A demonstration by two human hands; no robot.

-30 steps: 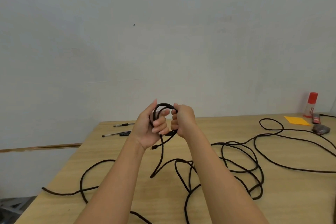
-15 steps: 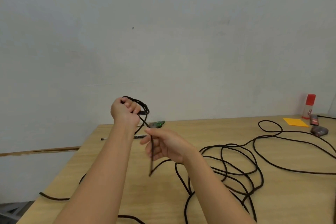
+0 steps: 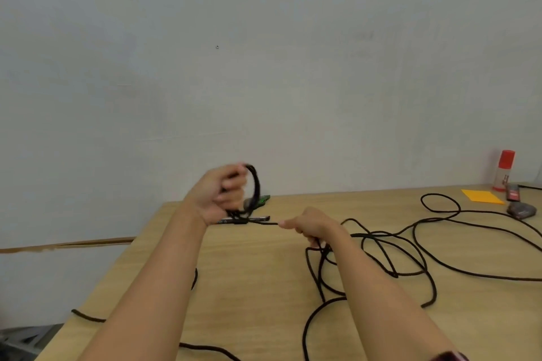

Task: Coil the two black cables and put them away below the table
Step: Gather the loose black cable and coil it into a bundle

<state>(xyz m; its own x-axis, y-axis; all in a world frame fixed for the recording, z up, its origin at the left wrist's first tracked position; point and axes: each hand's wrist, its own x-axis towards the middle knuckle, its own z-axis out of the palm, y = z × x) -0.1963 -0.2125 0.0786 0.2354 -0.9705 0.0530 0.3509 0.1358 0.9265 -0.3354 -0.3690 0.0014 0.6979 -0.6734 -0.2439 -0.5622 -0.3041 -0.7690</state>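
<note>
The left grip is raised above the far left corner of the table. Its fingers are curled tight round a small coil of black cable, which stands upright out of the fist. The hand is motion-blurred, so the number of turns in the coil cannot be read.

The right grip sits lower and to the right, just above the table surface. Its fingers are closed round the same cable. The line runs short and taut from the coil to this hand, then drops from the fist into the loose run.

The remaining cable lies uncoiled on the table in overlapping loops to the right of the right forearm. Further lengths trail past the left forearm toward the near left edge.

A pen lies on the table directly beneath the coil. A red-capped glue stick stands upright at the far right, against the wall. An orange note lies flat just beside it.
</note>
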